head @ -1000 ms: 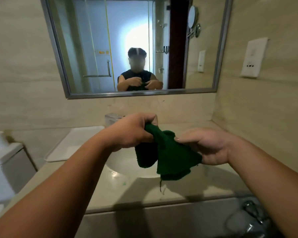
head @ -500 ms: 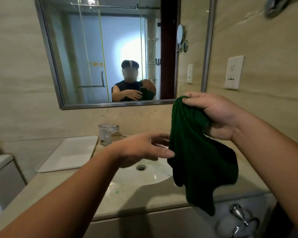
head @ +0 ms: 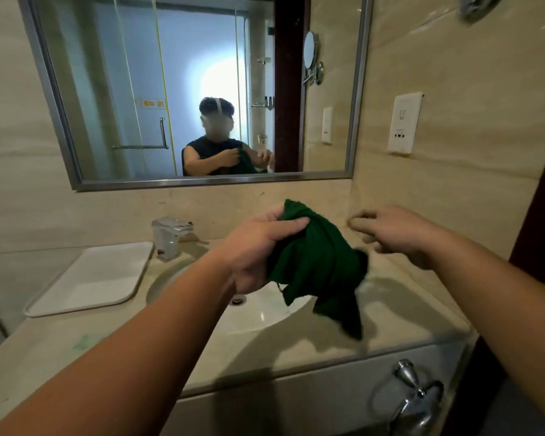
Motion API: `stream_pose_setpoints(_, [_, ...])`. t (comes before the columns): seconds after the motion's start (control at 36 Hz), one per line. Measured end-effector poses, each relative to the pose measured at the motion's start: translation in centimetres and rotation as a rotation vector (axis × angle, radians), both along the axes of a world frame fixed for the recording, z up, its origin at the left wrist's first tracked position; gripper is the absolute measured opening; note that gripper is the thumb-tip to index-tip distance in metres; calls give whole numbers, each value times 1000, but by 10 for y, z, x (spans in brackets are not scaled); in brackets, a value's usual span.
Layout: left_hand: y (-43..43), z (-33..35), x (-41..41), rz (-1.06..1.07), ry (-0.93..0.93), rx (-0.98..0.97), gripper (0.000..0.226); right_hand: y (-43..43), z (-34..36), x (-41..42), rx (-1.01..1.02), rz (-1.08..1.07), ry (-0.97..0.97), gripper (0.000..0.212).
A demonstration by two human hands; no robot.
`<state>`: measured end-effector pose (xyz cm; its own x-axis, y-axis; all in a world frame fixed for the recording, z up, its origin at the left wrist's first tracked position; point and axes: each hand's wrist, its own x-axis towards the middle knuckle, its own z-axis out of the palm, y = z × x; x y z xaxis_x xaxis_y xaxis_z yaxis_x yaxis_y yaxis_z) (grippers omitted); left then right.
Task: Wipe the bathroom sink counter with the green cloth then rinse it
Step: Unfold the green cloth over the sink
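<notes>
My left hand grips the bunched top of the green cloth, which hangs in the air above the right side of the white sink basin. My right hand hovers just right of the cloth with its fingers loosely spread, blurred, holding nothing. The beige stone counter runs around the basin. A chrome faucet stands behind the basin at the left.
A white tray lies on the counter left of the basin. A mirror hangs on the back wall. A wall socket sits on the right wall. A chrome towel ring hangs below the counter's front edge.
The cloth passed from my right hand to my left hand and came lower, over the basin. My right hand let go and drew off to the right.
</notes>
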<state>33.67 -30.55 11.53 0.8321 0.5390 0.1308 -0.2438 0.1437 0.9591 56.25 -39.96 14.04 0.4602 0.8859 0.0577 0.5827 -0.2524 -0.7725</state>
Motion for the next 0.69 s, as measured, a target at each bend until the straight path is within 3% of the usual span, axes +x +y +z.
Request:
stream_pose_setpoints(0.08, [0,3,14,6,-43,15,26,-2,-25,-6,52,121,404,53])
stream_pose_setpoints(0.14, [1,0,23,7,-77,5,27,-5,-39,-7,84,318,695,70])
stream_pose_setpoints(0.19, [2,-4,31,4,-105,5,30,-8,-52,-9,122,442,842,78])
stream_pose_setpoints(0.25, [5,-8,35,10,-112,25,35,-8,-63,-10,161,448,840,72])
stream_pose_setpoints(0.33, [9,-11,36,59,-61,80,37,-7,-72,-11,233,413,847,40])
stream_pose_setpoints(0.42, [17,-17,37,173,63,181,30,-9,-72,-7,325,347,959,39])
stream_pose_setpoints(0.56, [26,-43,41,273,156,151,25,-11,-66,-2,424,210,1005,37])
stream_pose_setpoints(0.69, [26,-63,52,280,149,35,29,-12,-53,4,485,318,1019,20])
